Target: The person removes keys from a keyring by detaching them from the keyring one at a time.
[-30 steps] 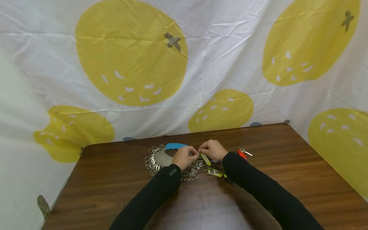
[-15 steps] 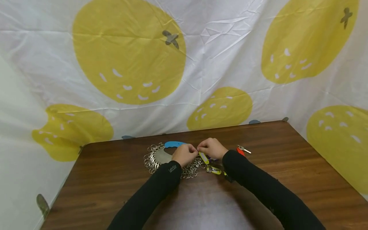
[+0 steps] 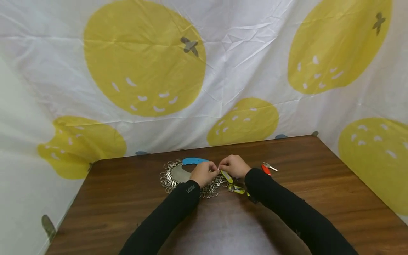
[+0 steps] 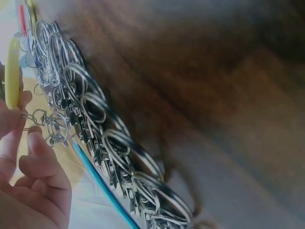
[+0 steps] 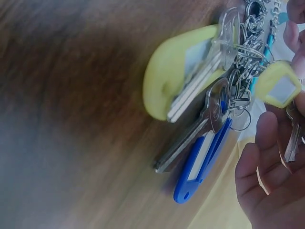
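In the head view my left hand (image 3: 204, 173) and right hand (image 3: 234, 165) meet fingertip to fingertip over the right side of a large key holder. It has a blue handle (image 3: 192, 161), a grey plate (image 3: 180, 175) and a fringe of metal clasps and rings (image 4: 121, 143). My left thumb and finger pinch a small metal ring (image 4: 35, 116) at the holder's edge. The right fingers pinch a yellow key tag (image 5: 279, 85) near its ring, and a key (image 5: 291, 143) hangs beside it. Fingers partly hide where ring and tag meet.
Another yellow key tag (image 5: 167, 71) with a key, and a blue key tag (image 5: 202, 162) with a key, hang from the holder's right side onto the brown table (image 3: 111, 212). Farther right lies a red key tag (image 3: 266, 169) with a key (image 3: 271, 166). A patterned cloth (image 3: 143, 134) stands behind.
Both hands stay pinched together in almost the same spot, with only slight finger movement. The head view has shifted a little.
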`<state>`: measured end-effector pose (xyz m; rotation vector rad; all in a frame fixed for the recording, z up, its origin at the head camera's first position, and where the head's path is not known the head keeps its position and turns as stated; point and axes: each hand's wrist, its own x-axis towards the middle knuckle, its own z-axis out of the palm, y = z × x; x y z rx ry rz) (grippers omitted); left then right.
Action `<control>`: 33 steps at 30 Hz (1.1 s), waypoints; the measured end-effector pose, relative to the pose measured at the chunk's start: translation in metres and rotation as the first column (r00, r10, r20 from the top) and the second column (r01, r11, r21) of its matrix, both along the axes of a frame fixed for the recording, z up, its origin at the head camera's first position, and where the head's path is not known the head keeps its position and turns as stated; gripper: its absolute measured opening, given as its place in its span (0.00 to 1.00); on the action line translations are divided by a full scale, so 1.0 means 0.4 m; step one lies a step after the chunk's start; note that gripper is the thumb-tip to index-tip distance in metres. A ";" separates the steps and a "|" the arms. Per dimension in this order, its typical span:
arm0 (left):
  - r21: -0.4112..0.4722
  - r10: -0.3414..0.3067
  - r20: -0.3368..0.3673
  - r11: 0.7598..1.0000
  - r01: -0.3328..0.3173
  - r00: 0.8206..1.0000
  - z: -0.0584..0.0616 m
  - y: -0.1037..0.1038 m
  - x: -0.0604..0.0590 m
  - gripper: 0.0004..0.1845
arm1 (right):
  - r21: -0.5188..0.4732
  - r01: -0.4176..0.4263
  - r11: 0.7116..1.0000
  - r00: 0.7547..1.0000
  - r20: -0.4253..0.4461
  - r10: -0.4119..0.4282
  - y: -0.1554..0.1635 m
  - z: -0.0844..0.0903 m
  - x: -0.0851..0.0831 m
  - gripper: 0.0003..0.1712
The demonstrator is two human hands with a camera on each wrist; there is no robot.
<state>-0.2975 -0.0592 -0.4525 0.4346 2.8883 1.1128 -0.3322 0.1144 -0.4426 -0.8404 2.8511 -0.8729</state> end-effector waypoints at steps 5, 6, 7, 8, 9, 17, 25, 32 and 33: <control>0.027 0.017 0.048 0.999 -0.018 0.999 -0.003 0.006 0.005 0.09 | -0.021 0.007 1.000 1.000 0.014 -0.006 0.004 -0.011 0.004 0.10; 0.031 0.020 0.058 0.999 -0.022 0.998 -0.001 0.007 0.007 0.10 | -0.022 -0.001 1.000 1.000 0.004 0.001 0.006 -0.012 0.006 0.10; 0.033 0.023 0.065 0.999 -0.026 0.998 0.001 0.009 0.009 0.11 | -0.021 -0.009 1.000 1.000 -0.008 0.008 0.007 -0.012 0.007 0.10; 0.033 0.026 0.072 0.999 -0.028 0.997 0.003 0.010 0.010 0.11 | -0.019 -0.017 1.000 1.000 -0.019 0.017 0.008 -0.011 0.009 0.10; 0.030 0.028 0.071 0.999 -0.030 0.997 0.005 0.011 0.012 0.11 | -0.017 -0.025 1.000 0.999 -0.028 0.024 0.009 -0.010 0.012 0.10; 0.013 0.099 0.056 0.995 -0.099 0.994 0.018 0.016 0.004 0.08 | 0.004 -0.036 0.999 0.998 -0.054 0.037 0.010 0.006 0.019 0.10; -0.002 0.048 0.024 0.999 -0.048 0.999 -0.001 -0.002 -0.005 0.08 | -0.002 -0.014 1.000 0.999 -0.036 0.014 -0.002 -0.001 0.024 0.10; 0.011 0.044 0.007 0.999 -0.044 0.999 0.005 -0.022 -0.003 0.06 | 0.008 -0.013 1.000 0.998 -0.062 0.013 -0.017 0.005 0.017 0.10; 0.009 0.042 0.008 0.999 -0.042 0.999 0.007 -0.022 -0.002 0.06 | 0.014 -0.008 1.000 0.998 -0.063 0.009 -0.018 0.007 0.018 0.10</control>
